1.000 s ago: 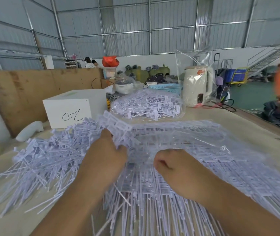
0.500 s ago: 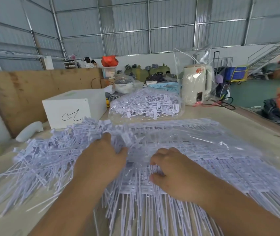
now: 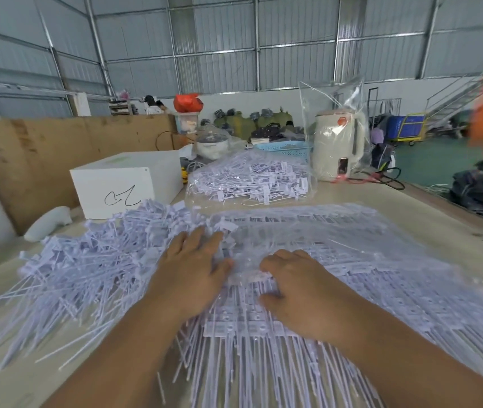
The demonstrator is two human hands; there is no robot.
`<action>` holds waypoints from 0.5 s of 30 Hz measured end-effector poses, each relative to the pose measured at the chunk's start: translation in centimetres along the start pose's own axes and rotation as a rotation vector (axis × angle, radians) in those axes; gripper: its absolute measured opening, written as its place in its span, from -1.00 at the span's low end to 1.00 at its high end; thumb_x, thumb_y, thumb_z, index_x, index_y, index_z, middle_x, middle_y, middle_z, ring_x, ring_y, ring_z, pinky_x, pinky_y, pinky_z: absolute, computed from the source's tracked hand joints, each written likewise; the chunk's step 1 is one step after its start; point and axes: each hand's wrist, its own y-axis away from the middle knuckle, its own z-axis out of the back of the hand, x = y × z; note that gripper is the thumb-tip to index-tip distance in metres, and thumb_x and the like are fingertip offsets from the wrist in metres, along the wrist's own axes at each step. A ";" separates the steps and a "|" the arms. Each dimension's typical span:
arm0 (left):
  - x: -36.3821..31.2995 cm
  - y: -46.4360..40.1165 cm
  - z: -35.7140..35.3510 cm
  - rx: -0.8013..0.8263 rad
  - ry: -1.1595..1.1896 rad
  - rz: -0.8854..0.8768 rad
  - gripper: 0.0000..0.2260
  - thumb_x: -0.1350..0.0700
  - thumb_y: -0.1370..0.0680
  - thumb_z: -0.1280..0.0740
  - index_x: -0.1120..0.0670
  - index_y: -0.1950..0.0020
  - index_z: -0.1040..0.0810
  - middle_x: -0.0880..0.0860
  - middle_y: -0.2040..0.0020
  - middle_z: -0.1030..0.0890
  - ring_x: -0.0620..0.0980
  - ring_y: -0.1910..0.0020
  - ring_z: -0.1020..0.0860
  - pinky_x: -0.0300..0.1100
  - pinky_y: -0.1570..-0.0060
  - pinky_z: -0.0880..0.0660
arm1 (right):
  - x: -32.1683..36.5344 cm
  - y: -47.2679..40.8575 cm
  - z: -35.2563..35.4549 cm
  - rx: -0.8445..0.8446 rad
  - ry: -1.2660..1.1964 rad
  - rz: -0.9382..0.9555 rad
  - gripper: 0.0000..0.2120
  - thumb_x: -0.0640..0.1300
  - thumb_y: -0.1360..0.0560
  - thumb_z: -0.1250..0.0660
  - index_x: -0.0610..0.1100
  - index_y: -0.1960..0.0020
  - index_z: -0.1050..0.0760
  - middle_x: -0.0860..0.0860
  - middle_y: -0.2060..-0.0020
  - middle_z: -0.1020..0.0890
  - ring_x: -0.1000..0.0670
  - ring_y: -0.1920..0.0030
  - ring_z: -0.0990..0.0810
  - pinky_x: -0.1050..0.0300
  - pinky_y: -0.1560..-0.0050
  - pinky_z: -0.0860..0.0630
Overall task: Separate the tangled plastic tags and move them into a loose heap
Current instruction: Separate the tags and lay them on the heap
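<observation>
A wide mass of tangled white plastic tags [image 3: 337, 254] in ordered rows covers the table in front of me and to the right. To the left spreads a loose heap of separated tags [image 3: 87, 260] with thin tails pointing toward me. My left hand [image 3: 191, 266] lies flat with straight fingers on the tags where the heap meets the rows. My right hand [image 3: 296, 287] rests just right of it, fingers bent down onto a row of tags; whether it pinches any is hidden.
A clear bag of more tags [image 3: 249, 181] lies behind. A white box [image 3: 122, 184] stands at back left, a cream kettle [image 3: 339, 145] at back right beside a blue basket [image 3: 284, 148]. A brown board [image 3: 43, 154] leans left. The table edge [image 3: 455, 207] runs along the right.
My left hand has let go of the lifted clump of tags and now lies flat on them. My right hand uncurled from a fist and shifted slightly forward.
</observation>
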 end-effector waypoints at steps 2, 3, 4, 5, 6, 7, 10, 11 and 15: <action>0.0 0.0 -0.3 0.044 -0.007 0.039 -0.29 -0.43 -0.47 0.22 -0.20 -0.58 0.16 -0.12 -0.60 0.23 0.03 -0.56 0.26 0.05 -0.52 0.17 | 0.2 0.4 0.2 0.028 -0.003 0.024 -0.62 0.04 -0.61 -0.20 -0.05 -0.38 -0.36 0.00 -0.26 -0.43 -0.06 -0.30 -0.32 0.06 -0.35 -0.26; -0.2 0.1 -0.5 0.054 -0.022 0.042 -0.20 -0.47 -0.39 0.31 -0.17 -0.58 0.21 -0.11 -0.58 0.30 0.03 -0.55 0.32 0.04 -0.50 0.22 | 0.5 0.6 0.3 0.041 -0.005 0.047 -0.63 0.04 -0.61 -0.20 -0.06 -0.36 -0.38 0.00 -0.25 -0.44 -0.05 -0.30 -0.32 0.05 -0.36 -0.26; -0.4 0.1 -0.7 0.056 -0.045 0.040 -0.13 -0.48 -0.32 0.38 -0.14 -0.58 0.24 -0.09 -0.56 0.35 0.03 -0.54 0.36 0.03 -0.48 0.28 | 0.7 0.8 0.4 0.053 -0.008 0.069 -0.64 0.04 -0.60 -0.20 -0.06 -0.35 -0.39 0.00 -0.24 -0.44 -0.05 -0.29 -0.32 0.05 -0.35 -0.27; -0.7 0.2 -0.8 0.050 -0.069 0.039 -0.09 -0.47 -0.28 0.42 -0.10 -0.58 0.26 -0.07 -0.55 0.38 0.05 -0.52 0.39 0.01 -0.46 0.32 | 1.0 1.0 0.6 0.065 -0.012 0.086 -0.66 0.04 -0.60 -0.20 -0.06 -0.33 -0.41 0.01 -0.22 -0.46 -0.04 -0.27 -0.33 0.07 -0.32 -0.28; -0.9 0.2 -0.8 0.038 -0.084 0.041 -0.07 -0.46 -0.27 0.44 -0.07 -0.58 0.28 -0.04 -0.55 0.40 0.06 -0.51 0.41 -0.01 -0.44 0.36 | 1.3 1.2 0.7 0.077 -0.020 0.099 -0.69 0.03 -0.60 -0.21 -0.07 -0.29 -0.44 0.01 -0.18 -0.47 -0.02 -0.24 -0.35 0.10 -0.27 -0.30; -1.1 0.3 -0.8 0.021 -0.088 0.041 -0.07 -0.45 -0.27 0.45 -0.06 -0.58 0.28 -0.03 -0.55 0.40 0.07 -0.51 0.42 -0.03 -0.41 0.39 | 1.6 1.3 0.9 0.090 -0.036 0.106 -0.73 0.03 -0.59 -0.22 -0.06 -0.21 -0.48 0.03 -0.12 -0.49 0.00 -0.21 -0.36 0.12 -0.21 -0.32; -1.4 0.8 -0.5 -0.081 -0.034 -0.012 -0.15 -0.46 -0.35 0.42 -0.10 -0.57 0.29 -0.02 -0.57 0.36 0.01 -0.50 0.43 -0.10 -0.35 0.48 | 2.2 1.7 1.4 0.141 -0.104 0.120 -0.80 0.04 -0.56 -0.29 -0.08 0.06 -0.56 0.07 0.03 -0.51 0.07 -0.09 -0.38 0.10 -0.15 -0.40; -1.6 1.0 -0.2 -0.132 0.014 -0.034 -0.20 -0.47 -0.40 0.39 -0.13 -0.58 0.26 -0.04 -0.58 0.32 -0.03 -0.51 0.41 -0.13 -0.34 0.50 | 2.2 1.8 1.5 0.148 -0.117 0.126 -0.79 0.04 -0.55 -0.32 -0.09 0.11 -0.57 0.07 0.04 -0.51 0.08 -0.09 -0.38 0.07 -0.15 -0.42; -2.5 1.6 1.4 -0.299 0.160 -0.110 -0.32 -0.36 -0.51 0.19 -0.12 -0.57 -0.13 -0.04 -0.61 0.01 -0.14 -0.55 0.18 -0.15 -0.46 0.33 | 2.1 1.7 1.7 0.149 -0.148 0.116 -0.84 0.05 -0.50 -0.38 -0.04 0.10 -0.57 0.13 0.00 -0.49 0.12 -0.10 -0.34 0.08 -0.17 -0.42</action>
